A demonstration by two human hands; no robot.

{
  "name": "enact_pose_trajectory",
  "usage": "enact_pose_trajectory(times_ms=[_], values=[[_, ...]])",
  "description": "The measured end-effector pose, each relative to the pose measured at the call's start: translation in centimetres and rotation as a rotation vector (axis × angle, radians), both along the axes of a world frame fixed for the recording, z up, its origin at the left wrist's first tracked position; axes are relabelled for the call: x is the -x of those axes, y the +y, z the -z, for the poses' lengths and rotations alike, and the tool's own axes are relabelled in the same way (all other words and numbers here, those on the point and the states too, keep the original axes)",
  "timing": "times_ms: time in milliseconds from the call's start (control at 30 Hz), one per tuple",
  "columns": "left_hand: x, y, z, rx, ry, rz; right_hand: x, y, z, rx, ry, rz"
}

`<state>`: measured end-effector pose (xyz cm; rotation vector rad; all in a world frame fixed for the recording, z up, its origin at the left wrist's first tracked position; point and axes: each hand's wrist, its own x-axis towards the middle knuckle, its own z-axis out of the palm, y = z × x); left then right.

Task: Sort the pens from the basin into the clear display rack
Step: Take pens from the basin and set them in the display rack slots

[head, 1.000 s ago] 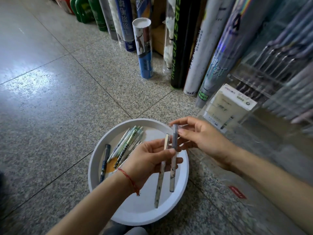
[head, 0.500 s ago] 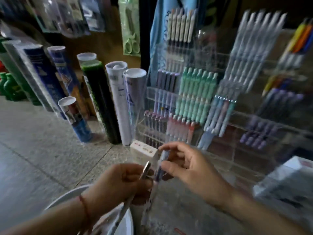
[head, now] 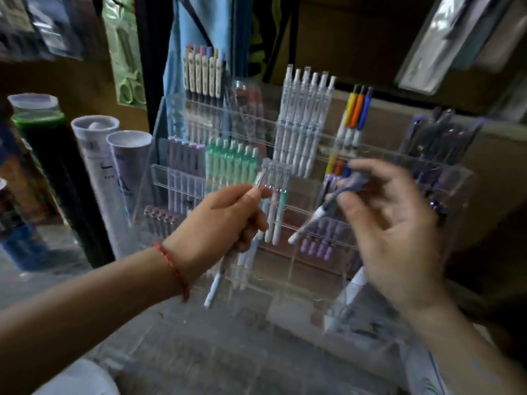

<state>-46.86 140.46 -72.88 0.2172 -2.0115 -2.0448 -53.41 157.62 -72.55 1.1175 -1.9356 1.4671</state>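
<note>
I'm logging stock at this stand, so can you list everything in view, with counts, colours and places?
clear display rack: one, transparent, centre.
white pens: about six, white, top tier, middle.
cream pens: about six, cream with coloured tops, top tier, left.
green pens: one row, mint, middle tier.
lilac pens: one row, lilac, left of the green.
marker pens: three, yellow, orange and blue, upper right.
tubes: three, one black, two pale, left of rack.
basin: one, white, bottom-left edge.
pale pen: one, whitish, hanging below left hand.
dark-capped pen: one, white barrel, in right hand.
left hand: grips pale pen; red string at wrist.
right hand: pinches dark-capped pen.
</note>
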Motion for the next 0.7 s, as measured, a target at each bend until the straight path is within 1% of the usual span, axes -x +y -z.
enact_pose_trajectory(times_ms=[100, 200, 300, 367, 400, 467, 533, 600, 633, 667, 700], values=[[-0.3, 0.1, 1.2, 0.012, -0.014, -0.023, 0.2, -1.7, 2.8, -0.125, -0.132, -0.044], [-0.6, -0.6, 1.8, -0.035, -0.025, -0.028, 0.5, -2.7, 4.7, -0.241, -0.177, -0.067], [-0.7, -0.5, 2.0, -0.044, -0.017, -0.033, 0.2, -3.2, 5.5, -0.307, -0.268, -0.103], [-0.7, -0.1, 1.8, -0.039, 0.012, -0.032, -0.1, -3.0, 4.7, -0.303, -0.209, -0.095], [-0.6, 0.2, 1.5, -0.037, 0.033, -0.021, -0.1, -2.5, 3.7, -0.256, -0.152, -0.075], [-0.2, 0.8, 0.9, -0.042, 0.074, 0.007, 0.4, -0.7, 0.2, -0.093, -0.010, 0.002], [0.4, 1.7, 0.1, -0.085, 0.104, 0.040, 1.5, 1.9, -4.0, 0.061, 0.192, 0.138], [1.3, 2.9, -0.7, -0.129, 0.131, 0.070, 2.6, 4.2, -6.9, 0.155, 0.354, 0.274], [1.8, 3.4, -1.1, -0.139, 0.143, 0.075, 3.1, 4.7, -7.4, 0.147, 0.389, 0.322], [2.2, 3.8, -1.4, -0.147, 0.152, 0.073, 3.5, 4.9, -7.2, 0.101, 0.370, 0.344], [2.6, 4.2, -1.6, -0.160, 0.158, 0.067, 3.9, 4.7, -6.7, 0.038, 0.302, 0.341]])
